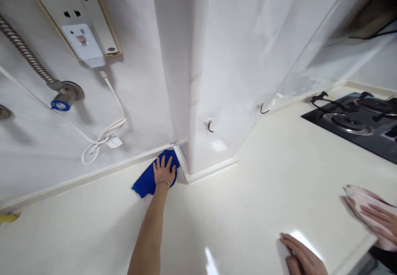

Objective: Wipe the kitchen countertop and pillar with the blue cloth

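Blue cloth [145,185] is pressed onto the desk [217,221] under the left grip [163,170], pushed into the inner corner where the white skirting strip [182,169] meets the boxed-in wall column [176,60]. Grip is wide: palm down, fingers spread, not closed around the cloth. Thin bangle [161,181] is worn on the wrist, just behind the grip.

Left of and above the grip, on the wall: white cable [104,136] is looped and tied, with a small tag [114,142] attached, and runs up to a white plug [83,43] in a cream-framed socket panel [77,18]. Further left, a corrugated steel hose [25,47] enters a valve [66,95] marked with a blue tag. Yellow object [8,217] is cut off by the frame edge, well left of the grip.

Ahead of the grip, two small hooks [210,126] are fixed low on the column. Well right of the grip, a black gas hob [350,122] is set in the desk.

Lower right, well apart from the grip: second hand [302,256] lies on the desk; owner and state cannot be told. Beside it, a third hand [380,221] is wrapped in pink cloth [362,202] near the desk edge; owner cannot be told.
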Demonstrator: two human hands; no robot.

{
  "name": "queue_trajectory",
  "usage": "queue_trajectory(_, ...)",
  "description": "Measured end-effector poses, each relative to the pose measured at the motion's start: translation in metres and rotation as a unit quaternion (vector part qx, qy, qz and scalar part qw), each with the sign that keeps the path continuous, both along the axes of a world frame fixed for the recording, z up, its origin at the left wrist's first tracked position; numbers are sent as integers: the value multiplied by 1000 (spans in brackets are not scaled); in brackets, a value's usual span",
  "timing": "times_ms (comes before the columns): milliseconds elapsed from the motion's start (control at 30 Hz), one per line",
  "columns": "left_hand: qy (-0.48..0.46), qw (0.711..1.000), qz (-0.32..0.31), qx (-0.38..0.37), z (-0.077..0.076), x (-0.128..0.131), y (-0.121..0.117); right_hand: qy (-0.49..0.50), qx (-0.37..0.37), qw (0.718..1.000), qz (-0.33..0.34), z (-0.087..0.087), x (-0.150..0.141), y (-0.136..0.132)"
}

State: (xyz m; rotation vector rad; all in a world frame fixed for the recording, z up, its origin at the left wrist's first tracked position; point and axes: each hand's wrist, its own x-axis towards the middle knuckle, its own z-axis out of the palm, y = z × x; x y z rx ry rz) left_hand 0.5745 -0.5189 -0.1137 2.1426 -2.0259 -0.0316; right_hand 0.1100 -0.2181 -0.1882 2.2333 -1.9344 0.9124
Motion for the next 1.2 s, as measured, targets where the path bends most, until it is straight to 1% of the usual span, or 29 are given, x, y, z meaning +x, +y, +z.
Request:
queue_trajectory(67, 0, 1000, -20, 5, -1, -3, 15, -17, 12, 1000, -17, 2, 5, 1)
queue_trajectory(167, 2, 999, -34, 9, -2, -14, 47, -27, 16, 999, -24, 7, 10, 1)
queue_trajectory(400, 4, 999, -50, 13, -2, -57, 147, -21, -22, 999, -33, 20, 19, 0)
queue_trajectory(500, 19, 997, -68, 6, -5, -83, 183, -24, -42, 998, -33, 24, 22, 2)
queue_trajectory(567, 36, 995, -91, 6, -7, -105, 202, -25, -52, 998, -30, 26, 22, 2)
queue_trajectory(733, 97, 978, -178, 38, -7, -170, 239, -23, -80, 996, -19, 33, 20, -1)
queue_trajectory(833, 130, 959, -243, 63, -2, -195, 268, -25, -87, 996, -5, 35, 18, -2)
queue_trajectory(900, 136, 945, -287, 73, 1, -198, 292, -30, -81, 996, 9, 33, 14, -1)
queue_trajectory(967, 131, 936, -317, 74, 4, -190, 318, -30, -69, 997, 16, 29, 9, 2)
queue_trajectory(1000, 127, 935, -323, 72, 6, -182, 330, -27, -59, 998, 16, 26, 7, 3)
queue_trajectory(1100, 118, 945, -299, 69, 7, -149, 368, -17, -21, 1000, 2, 21, 4, 5)
queue_trajectory(1200, 105, 963, -239, 68, 5, -111, 408, -18, -1, 1000, -3, 25, 7, 8)
